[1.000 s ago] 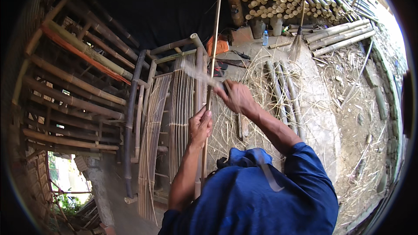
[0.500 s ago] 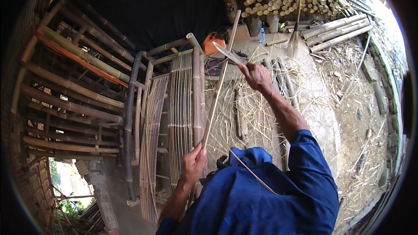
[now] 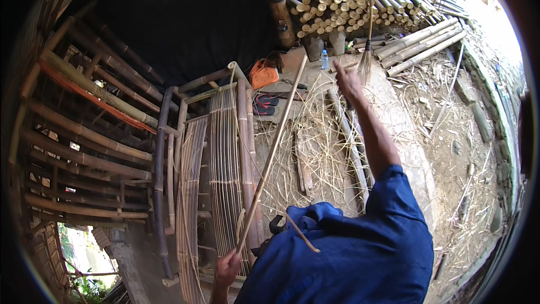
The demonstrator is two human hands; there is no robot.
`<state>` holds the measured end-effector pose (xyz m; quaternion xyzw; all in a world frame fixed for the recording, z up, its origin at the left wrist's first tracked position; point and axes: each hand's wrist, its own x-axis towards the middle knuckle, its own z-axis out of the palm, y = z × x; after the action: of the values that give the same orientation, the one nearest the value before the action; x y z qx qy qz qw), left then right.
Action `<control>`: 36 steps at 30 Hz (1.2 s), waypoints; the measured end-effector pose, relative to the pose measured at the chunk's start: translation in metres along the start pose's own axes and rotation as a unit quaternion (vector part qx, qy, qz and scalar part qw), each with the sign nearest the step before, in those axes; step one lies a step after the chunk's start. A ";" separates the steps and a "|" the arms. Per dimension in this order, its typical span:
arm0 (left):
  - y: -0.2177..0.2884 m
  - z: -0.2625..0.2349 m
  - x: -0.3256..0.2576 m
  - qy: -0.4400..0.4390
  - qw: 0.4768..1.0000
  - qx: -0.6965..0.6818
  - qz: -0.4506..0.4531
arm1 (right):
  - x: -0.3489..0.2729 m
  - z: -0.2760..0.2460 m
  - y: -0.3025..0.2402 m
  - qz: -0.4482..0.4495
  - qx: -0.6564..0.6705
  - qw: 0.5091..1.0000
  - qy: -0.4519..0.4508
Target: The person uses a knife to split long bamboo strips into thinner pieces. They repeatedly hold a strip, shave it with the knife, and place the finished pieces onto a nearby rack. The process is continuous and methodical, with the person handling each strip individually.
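Low in the picture my left hand (image 3: 228, 267) is closed round the lower end of a long, narrow bamboo strip (image 3: 276, 142). The strip slants up and away, its far end near an orange bag. Beyond and to the right, my right hand (image 3: 350, 83) is raised in a fist, slightly blurred and apart from the strip. A dark handle end shows below that fist; the knife's blade does not show from this angle. Over my blue clothing lies a short thin bamboo sliver (image 3: 302, 232).
On the left stands a bamboo rack (image 3: 95, 152) beside a slatted bamboo bench (image 3: 225, 163). Shavings (image 3: 329, 146) litter the ground. Farther off are the orange bag (image 3: 263, 74), sandals (image 3: 264, 104), a water bottle (image 3: 324, 59), a broom (image 3: 365, 65) and stacked bamboo poles (image 3: 349, 11).
My right hand has swung away from the strip, and the knife blade has gone from sight. My left hand has drawn lower with the strip. The sliver over my clothing has shifted left.
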<state>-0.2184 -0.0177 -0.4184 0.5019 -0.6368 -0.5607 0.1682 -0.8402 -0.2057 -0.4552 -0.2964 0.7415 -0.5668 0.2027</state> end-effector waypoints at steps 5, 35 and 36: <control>-0.004 0.038 0.124 -0.045 0.999 0.006 0.006 | -0.171 0.101 0.038 0.097 0.107 0.975 -0.167; 0.040 0.058 0.179 -0.064 0.989 -0.123 -0.048 | -0.273 0.119 0.007 -0.311 -0.231 0.881 -0.273; 0.040 0.061 0.173 -0.055 0.987 -0.150 -0.033 | -0.262 0.119 0.005 -0.251 -0.245 0.889 -0.294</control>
<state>-0.3600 -0.1331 -0.4629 0.4600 -0.5366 -0.6821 0.1878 -0.5713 -0.1154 -0.5020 -0.6659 0.6643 -0.2853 0.1837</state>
